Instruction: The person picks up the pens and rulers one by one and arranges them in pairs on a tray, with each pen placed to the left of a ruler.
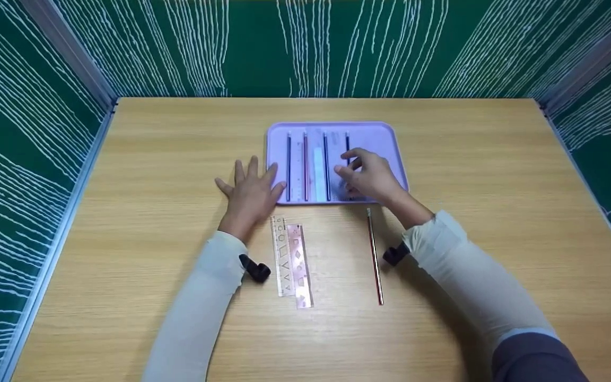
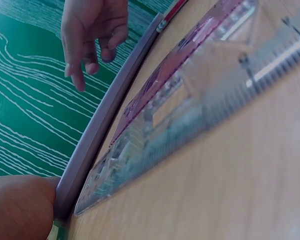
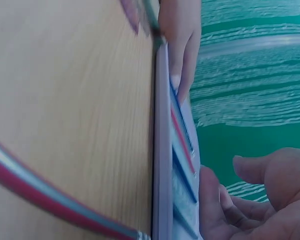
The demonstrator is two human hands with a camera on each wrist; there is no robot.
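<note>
A purple tray (image 1: 382,135) holds several pencils laid side by side, among them a red pencil (image 1: 306,167) and a dark blue pencil (image 1: 326,167). Between them lie clear rulers and a pale blue strip (image 1: 319,175). My left hand (image 1: 250,196), fingers spread, rests at the tray's near left corner, its thumb at the rim. Over the tray's right side hovers my right hand (image 1: 372,178), with loosely bent fingers and nothing held. It partly hides the rightmost pencil (image 1: 347,142). In the left wrist view, the right hand (image 2: 95,35) appears above the tray's edge.
On the table, nearer me, a clear stencil ruler (image 1: 282,260) lies against a pink ruler (image 1: 299,265). A red-striped pencil (image 1: 374,257) lies to their right, just below the tray. Green panels with white lines (image 1: 252,48) stand around the table.
</note>
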